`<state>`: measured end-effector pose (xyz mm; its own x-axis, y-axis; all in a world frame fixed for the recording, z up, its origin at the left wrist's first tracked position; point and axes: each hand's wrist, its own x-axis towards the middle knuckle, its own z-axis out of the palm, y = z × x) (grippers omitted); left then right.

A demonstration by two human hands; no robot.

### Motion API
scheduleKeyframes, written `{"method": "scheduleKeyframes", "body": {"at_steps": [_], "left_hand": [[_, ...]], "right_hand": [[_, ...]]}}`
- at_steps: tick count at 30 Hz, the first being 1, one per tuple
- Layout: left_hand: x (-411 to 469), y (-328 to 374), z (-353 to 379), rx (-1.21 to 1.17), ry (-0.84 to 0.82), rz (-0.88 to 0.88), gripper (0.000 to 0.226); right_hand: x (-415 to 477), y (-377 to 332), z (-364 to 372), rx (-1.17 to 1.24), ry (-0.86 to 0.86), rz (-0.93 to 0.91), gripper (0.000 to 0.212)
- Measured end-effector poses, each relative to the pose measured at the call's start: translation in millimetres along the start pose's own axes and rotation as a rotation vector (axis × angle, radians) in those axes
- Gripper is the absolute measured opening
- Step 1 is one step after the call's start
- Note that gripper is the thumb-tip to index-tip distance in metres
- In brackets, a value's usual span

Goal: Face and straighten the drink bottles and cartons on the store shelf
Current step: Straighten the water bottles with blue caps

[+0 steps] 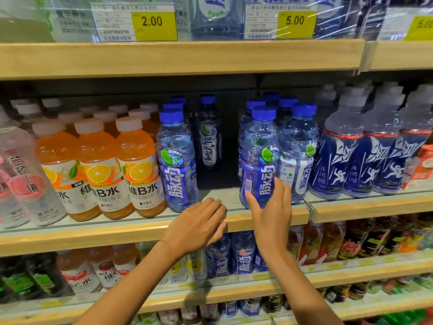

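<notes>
2 hands (pixel 271 207) at shelf edge (pixel 70 240): right pinching blue bottle (pixel 259 160) to turn label outward. Left (pixel 199 224) spread, empty, beside gap (pixel 222 179), likely ready to pull back bottle (pixel 208 132) forward.

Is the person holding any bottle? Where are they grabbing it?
The right hand holds a blue-capped bottle by the lower part of its label, fingers wrapped round the front. The left hand rests on the shelf edge, holding nothing.

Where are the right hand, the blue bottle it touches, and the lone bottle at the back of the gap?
right hand (pixel 273 214), head view, back of hand
blue bottle (pixel 260 148), head view, clear upper body
lone bottle (pixel 208 141), head view, label
</notes>
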<state>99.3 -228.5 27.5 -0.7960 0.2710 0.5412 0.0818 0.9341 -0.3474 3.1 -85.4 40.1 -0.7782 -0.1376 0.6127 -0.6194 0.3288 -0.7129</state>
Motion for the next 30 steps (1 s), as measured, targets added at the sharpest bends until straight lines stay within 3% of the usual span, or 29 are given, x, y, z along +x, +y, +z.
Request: {"method": "scheduleKeyframes", "body": {"at_steps": [8, 14, 21, 30], "left_hand": [[-1, -1, 0, -0.012, 0.009, -0.004, 0.036], [-1, 0, -1, -0.005, 0.018, 0.002, 0.036], [-2, -1, -3, -0.009, 0.014, 0.005, 0.034], [-18, -14, 2, 0.064, 0.03, 0.078, 0.034]], "right_hand": [[19, -6, 22, -0.11, -0.051, 0.08, 0.064], [42, -4, 39, -0.268, -0.104, 0.086, 0.035], [59, -4, 48, -0.447, -0.174, 0.118, 0.029], [45, 3, 34, -0.352, -0.215, 0.035, 0.029]]}}
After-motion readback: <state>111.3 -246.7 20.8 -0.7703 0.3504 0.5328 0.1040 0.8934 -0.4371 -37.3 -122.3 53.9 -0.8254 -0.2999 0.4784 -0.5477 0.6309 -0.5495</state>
